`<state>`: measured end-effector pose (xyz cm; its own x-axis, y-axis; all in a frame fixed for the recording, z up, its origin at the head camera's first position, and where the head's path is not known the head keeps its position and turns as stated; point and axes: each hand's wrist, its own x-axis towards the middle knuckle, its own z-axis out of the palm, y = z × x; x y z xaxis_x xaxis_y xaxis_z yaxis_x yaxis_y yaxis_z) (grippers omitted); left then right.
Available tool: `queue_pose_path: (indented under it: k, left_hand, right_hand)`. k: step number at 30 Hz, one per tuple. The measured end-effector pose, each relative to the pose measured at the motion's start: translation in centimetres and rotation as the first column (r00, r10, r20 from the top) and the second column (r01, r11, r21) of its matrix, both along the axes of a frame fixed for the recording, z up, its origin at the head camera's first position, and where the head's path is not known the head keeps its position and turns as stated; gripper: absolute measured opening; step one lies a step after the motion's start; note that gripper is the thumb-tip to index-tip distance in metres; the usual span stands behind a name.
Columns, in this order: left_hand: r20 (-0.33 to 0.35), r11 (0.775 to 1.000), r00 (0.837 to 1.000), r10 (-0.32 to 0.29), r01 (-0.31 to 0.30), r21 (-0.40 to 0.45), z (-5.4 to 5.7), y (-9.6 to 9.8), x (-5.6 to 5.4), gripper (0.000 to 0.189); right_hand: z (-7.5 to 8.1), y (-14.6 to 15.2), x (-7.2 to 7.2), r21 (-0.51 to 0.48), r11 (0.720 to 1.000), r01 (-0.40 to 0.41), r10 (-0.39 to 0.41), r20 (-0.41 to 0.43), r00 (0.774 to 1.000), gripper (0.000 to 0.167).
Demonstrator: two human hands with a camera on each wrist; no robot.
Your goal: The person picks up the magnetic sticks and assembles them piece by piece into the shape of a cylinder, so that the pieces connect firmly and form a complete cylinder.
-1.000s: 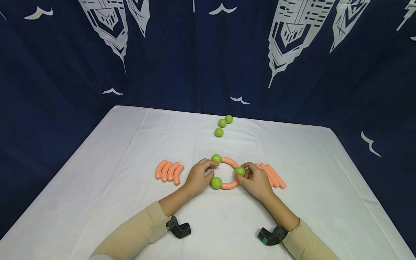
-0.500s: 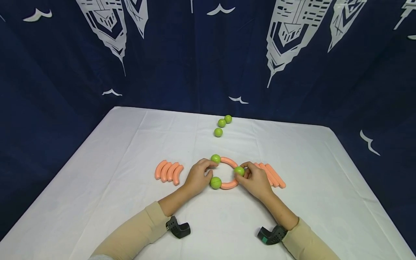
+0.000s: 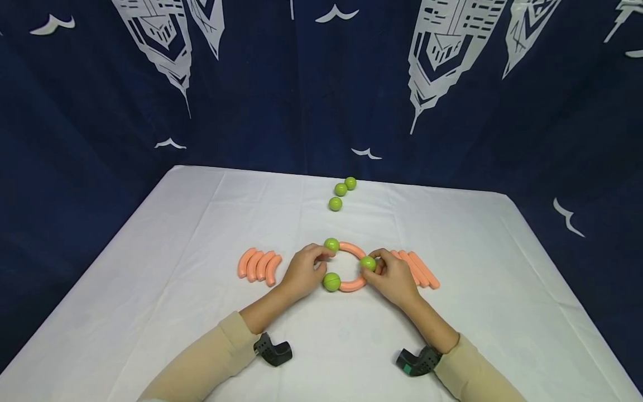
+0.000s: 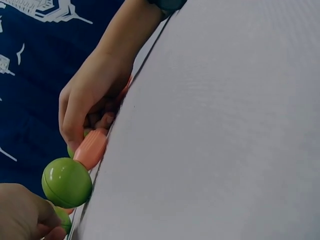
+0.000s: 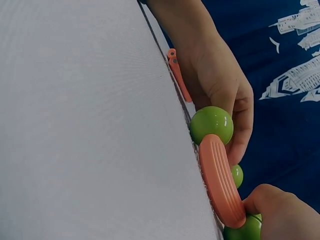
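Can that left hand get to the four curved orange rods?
Probably yes: the curved orange rods lie just beside the left hand with nothing visible between, though its fingers point away.

A white cloth (image 3: pixel 321 346) with faint fold creases covers the surface (image 3: pixel 467 229). Behind its far edge and along both sides hangs a dark blue curtain (image 3: pixel 311 84), printed in white with towers (image 3: pixel 446 47), upside down with spires pointing downward, and scattered birds (image 3: pixel 337 13).
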<state>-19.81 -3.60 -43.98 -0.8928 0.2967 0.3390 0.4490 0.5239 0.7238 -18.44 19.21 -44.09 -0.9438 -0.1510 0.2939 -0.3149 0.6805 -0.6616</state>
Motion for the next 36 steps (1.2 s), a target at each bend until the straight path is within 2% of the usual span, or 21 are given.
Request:
queue_pose_path:
  k: [4, 8, 13, 16, 19, 22, 26, 31, 36]
  left_hand:
    - [0.025, 1.000, 1.000, 0.016, -0.016, -0.015, 0.5, -0.6, 0.2, 0.023]
    - [0.021, 0.999, 0.999, 0.044, -0.043, -0.030, 1.2, -1.8, 0.8, 0.019]
    - [-0.031, 0.994, 0.997, 0.073, -0.075, -0.079, 1.8, -3.7, 1.5, 0.019]
    - [-0.090, 0.990, 0.993, 0.078, -0.088, -0.114, 1.9, -4.9, 2.0, 0.020]
    - [-0.174, 0.979, 0.979, 0.103, -0.131, -0.158, 2.1, -6.1, 2.3, 0.019]
    - [-0.247, 0.954, 0.956, 0.161, -0.215, -0.210, 2.2, -7.2, 2.5, 0.017]
    - [-0.280, 0.925, 0.933, 0.225, -0.295, -0.238, 2.0, -8.2, 2.4, 0.016]
    - [-0.315, 0.919, 0.924, 0.218, -0.303, -0.254, 1.3, -8.5, 2.3, 0.012]
    - [-0.397, 0.894, 0.900, 0.180, -0.318, -0.315, 0.7, -8.4, 2.3, 0.011]
  right_hand:
    - [0.0, 0.0, -0.1, 0.006, 1.000, 0.002, -0.002, 0.003, 1.000, 0.026]
    - [0.0, 0.0, -0.1, 0.006, 1.000, 0.005, -0.005, 0.003, 1.000, 0.026]
    - [0.1, 0.0, 0.0, 0.002, 1.000, 0.013, -0.013, 0.000, 1.000, 0.026]
    - [0.1, 0.0, 0.1, 0.001, 1.000, 0.010, -0.010, 0.001, 1.000, 0.026]
    - [0.2, -0.1, 0.0, 0.002, 1.000, 0.007, -0.007, -0.001, 1.000, 0.026]
    - [0.2, -0.2, 0.0, 0.003, 1.000, 0.008, -0.008, -0.008, 1.000, 0.026]
    - [0.1, -0.1, -0.1, 0.005, 1.000, 0.007, -0.007, -0.015, 1.000, 0.026]
    - [0.1, -0.1, -0.1, 0.003, 1.000, 0.008, -0.008, -0.010, 1.000, 0.026]
    - [0.0, -0.1, -0.1, 0.004, 1.000, 0.004, -0.004, -0.010, 1.000, 0.026]
